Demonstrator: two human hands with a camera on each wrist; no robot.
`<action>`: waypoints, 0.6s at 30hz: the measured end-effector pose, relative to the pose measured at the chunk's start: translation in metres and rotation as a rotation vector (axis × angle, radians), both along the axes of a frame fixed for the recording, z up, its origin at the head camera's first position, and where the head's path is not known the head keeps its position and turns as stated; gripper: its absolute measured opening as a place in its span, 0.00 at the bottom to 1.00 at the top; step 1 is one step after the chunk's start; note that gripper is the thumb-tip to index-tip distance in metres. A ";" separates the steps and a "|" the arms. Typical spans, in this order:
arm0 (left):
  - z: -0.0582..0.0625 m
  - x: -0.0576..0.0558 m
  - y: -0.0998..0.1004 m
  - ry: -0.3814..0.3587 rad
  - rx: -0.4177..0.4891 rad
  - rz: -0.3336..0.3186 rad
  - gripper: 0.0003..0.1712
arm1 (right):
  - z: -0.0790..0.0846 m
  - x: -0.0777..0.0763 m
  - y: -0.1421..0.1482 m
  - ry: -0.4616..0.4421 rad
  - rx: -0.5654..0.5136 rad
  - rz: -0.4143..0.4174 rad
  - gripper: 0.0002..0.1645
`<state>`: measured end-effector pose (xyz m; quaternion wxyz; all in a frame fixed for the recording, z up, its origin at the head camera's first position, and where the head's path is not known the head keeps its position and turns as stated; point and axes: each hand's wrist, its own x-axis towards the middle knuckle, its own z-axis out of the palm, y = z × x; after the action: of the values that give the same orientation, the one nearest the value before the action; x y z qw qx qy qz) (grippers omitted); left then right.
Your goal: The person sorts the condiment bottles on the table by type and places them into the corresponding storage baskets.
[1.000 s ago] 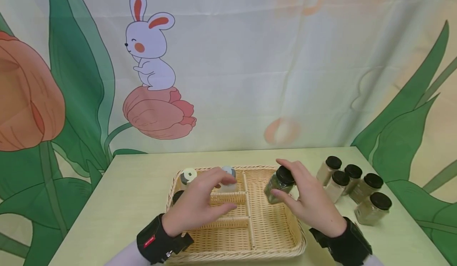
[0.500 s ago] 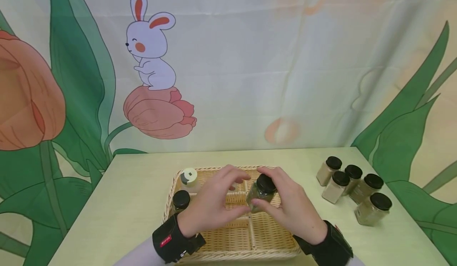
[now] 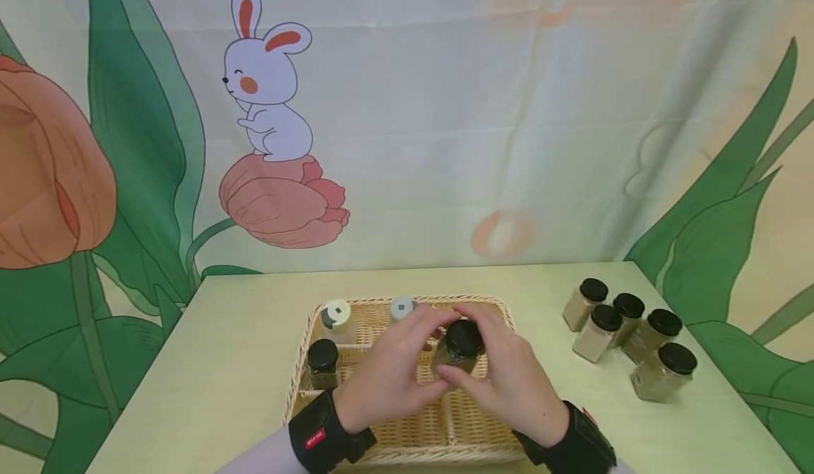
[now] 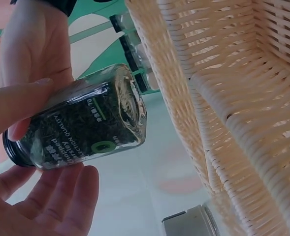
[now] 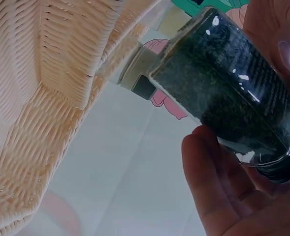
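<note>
My right hand (image 3: 514, 382) grips a square glass jar of chopped parsley (image 4: 80, 123) with a black lid, above the tray's middle. Its label reads partly in the left wrist view; the jar (image 5: 223, 83) is tilted there. My left hand (image 3: 394, 375) is on the jar's other side, fingers loosely bent around it and thumb near the right thumb. The left fingers (image 4: 71, 196) lie close to the jar below the lid; whether they bear on it is hard to see. Below both hands is a divided wicker tray (image 3: 480, 453).
In the tray stand a cream-lidded bottle (image 3: 337, 318), a grey-lidded bottle (image 3: 402, 309) and a black-lidded jar (image 3: 323, 361). Several black-lidded spice jars (image 3: 664, 373) stand on the table at the right. A printed curtain (image 3: 407, 128) hangs behind the table.
My right hand has carried the parsley jar leftward from the tray's right side to my left hand. The left hand has shifted a little right, and the two hands now meet around the jar.
</note>
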<state>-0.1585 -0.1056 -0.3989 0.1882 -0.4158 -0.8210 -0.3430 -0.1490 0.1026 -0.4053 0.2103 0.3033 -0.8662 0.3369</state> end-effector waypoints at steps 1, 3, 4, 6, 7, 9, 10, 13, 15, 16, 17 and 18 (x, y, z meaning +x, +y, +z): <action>0.000 0.000 0.001 0.013 -0.007 0.005 0.42 | 0.000 0.000 0.000 -0.002 0.000 -0.002 0.51; -0.001 0.001 0.003 0.038 -0.017 0.012 0.43 | 0.001 0.001 0.000 0.001 -0.005 0.001 0.52; -0.001 0.001 0.003 0.054 -0.023 0.017 0.44 | 0.001 0.001 0.000 0.002 -0.007 0.003 0.52; -0.002 0.001 0.005 0.076 -0.031 0.023 0.45 | 0.002 0.002 0.001 0.005 -0.015 0.003 0.52; -0.002 0.001 0.006 0.083 -0.032 0.023 0.45 | 0.002 0.002 0.001 0.005 -0.016 0.003 0.52; -0.003 0.001 0.007 0.098 -0.034 0.025 0.45 | 0.003 0.003 0.001 0.004 -0.019 -0.002 0.52; -0.003 0.001 0.008 0.102 -0.035 0.026 0.45 | 0.003 0.003 0.001 0.002 -0.017 -0.005 0.52; -0.003 0.001 0.010 0.106 -0.037 0.025 0.45 | 0.003 0.004 0.002 -0.011 -0.009 -0.012 0.53; -0.003 0.001 0.011 0.109 -0.042 0.028 0.45 | 0.003 0.004 0.002 -0.020 -0.005 -0.015 0.53; -0.003 0.001 0.011 0.109 -0.044 0.029 0.45 | 0.003 0.004 0.003 -0.024 -0.003 -0.017 0.53; -0.003 0.001 0.011 0.111 -0.046 0.028 0.45 | 0.003 0.005 0.003 -0.030 -0.003 -0.020 0.53; -0.003 0.001 0.011 0.114 -0.046 0.026 0.45 | 0.002 0.005 0.003 -0.034 -0.003 -0.022 0.53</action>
<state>-0.1572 -0.0941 -0.4018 0.2294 -0.4280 -0.8221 -0.2972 -0.1444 0.1053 -0.4028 0.1999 0.2878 -0.8723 0.3410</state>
